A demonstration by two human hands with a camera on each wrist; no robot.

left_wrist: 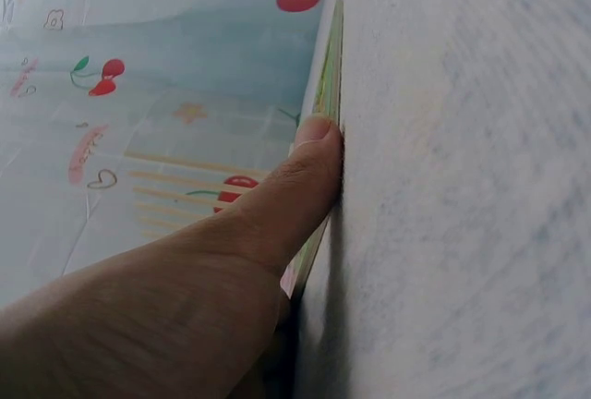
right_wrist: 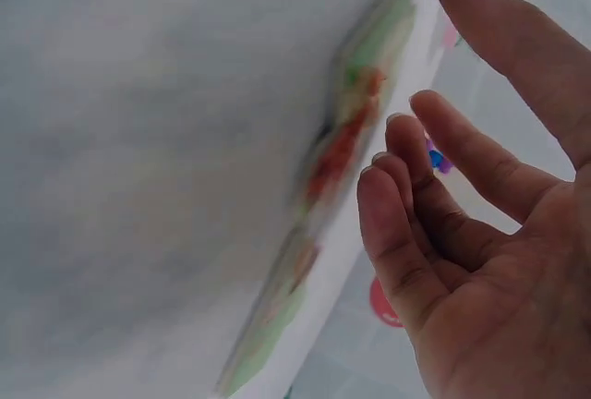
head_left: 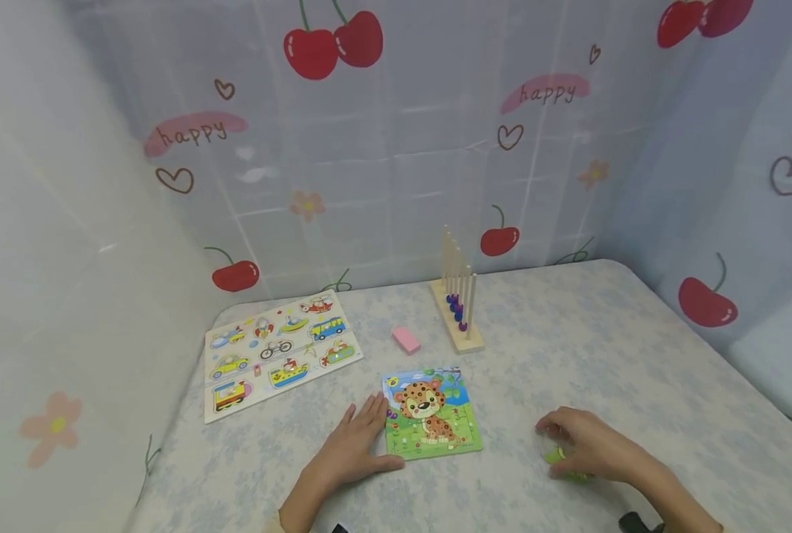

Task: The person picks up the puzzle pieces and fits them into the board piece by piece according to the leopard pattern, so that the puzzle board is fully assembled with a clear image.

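A square leopard jigsaw puzzle [head_left: 432, 414] lies flat, its picture facing up. Along its left edge rests my left hand [head_left: 352, 448], fingers straight and thumb by the near corner. The left wrist view shows that thumb [left_wrist: 300, 173] against the puzzle's thin edge. My right hand [head_left: 592, 444] hovers at the right with loosely bent fingers, partly covering flat green pieces [head_left: 556, 455]. In the right wrist view those pieces [right_wrist: 342, 159], green with red patches, lie on the tabletop; the fingers [right_wrist: 397, 233] curve beside them, with nothing visibly held.
A vehicle peg puzzle board [head_left: 279, 355] lies at the back left. Behind the leopard puzzle are a pink block [head_left: 405, 340] and a wooden rack of upright pegs [head_left: 465, 342] with dark blue and purple beads. A cherry-print curtain [head_left: 396, 170] surrounds the table.
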